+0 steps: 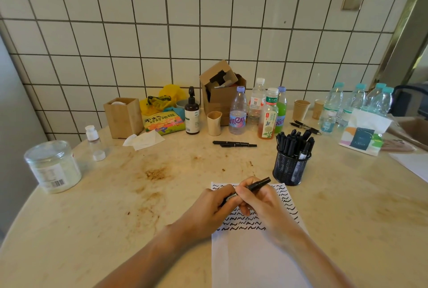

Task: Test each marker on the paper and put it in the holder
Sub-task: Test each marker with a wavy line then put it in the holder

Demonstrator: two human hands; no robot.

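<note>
Two hands meet over the paper (257, 253), both grasping one black marker (253, 187); the left hand (214, 207) curls round its lower-left end, the right hand (259, 199) pinches the barrel higher up, and whether the cap is coming off or going on cannot be told. The marker's long axis runs from lower left to upper right, its free end aimed roughly toward the mesh holder (290, 168); that holder stands just beyond the sheet's far right corner, nearer the right hand, and is already crowded with black markers (so the open gaps at its rim look few). Rows of squiggles fill the upper part of the sheet, while the near part is bare, which leaves room for another test stroke. Farther back on the table (92, 218), loose markers (235, 144) lie side by side, well apart from the hands and seemingly yet to be tested; bottles (254, 111) stand behind them.
</note>
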